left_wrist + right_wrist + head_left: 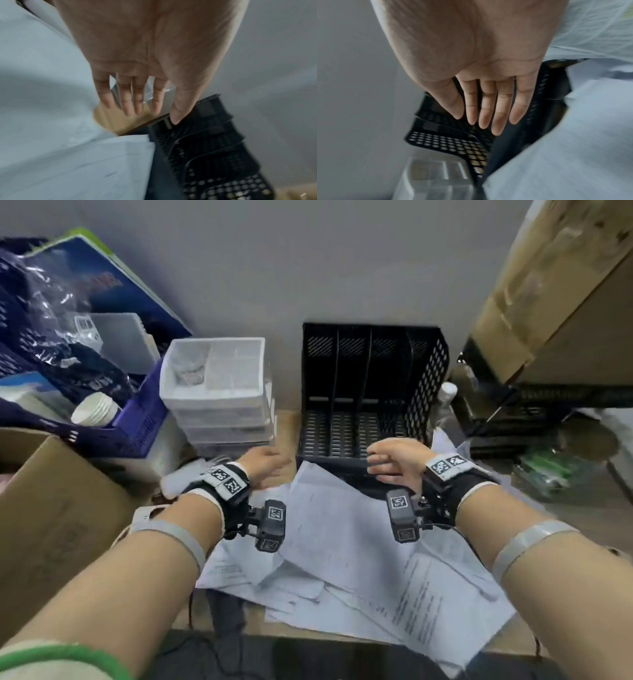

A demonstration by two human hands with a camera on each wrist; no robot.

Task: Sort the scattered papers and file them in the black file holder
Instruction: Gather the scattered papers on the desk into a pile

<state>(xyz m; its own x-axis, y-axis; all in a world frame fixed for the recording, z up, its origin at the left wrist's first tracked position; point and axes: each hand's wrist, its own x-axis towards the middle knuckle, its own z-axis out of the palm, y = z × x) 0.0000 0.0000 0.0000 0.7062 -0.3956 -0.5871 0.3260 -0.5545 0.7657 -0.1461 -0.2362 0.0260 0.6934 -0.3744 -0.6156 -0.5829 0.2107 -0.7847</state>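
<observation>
Desk (pixel 284 422): drawers (pixel 219 392) beside file holder (pixel 370 392)

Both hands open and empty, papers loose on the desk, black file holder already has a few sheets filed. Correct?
Not quite: the black file holder is empty, as the head view shows. The rest holds: left hand and right hand open and empty, papers loose on the desk.

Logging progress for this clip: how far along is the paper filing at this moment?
Done: nothing filed; every slot of the black file holder looks empty. In hand: nothing; the left hand and right hand are open with straight fingers, near the holder's front edge, holding no sheet. Left: the whole job; the scattered papers lie loose and overlapping on the desk, one corner lapping the holder's base.
</observation>
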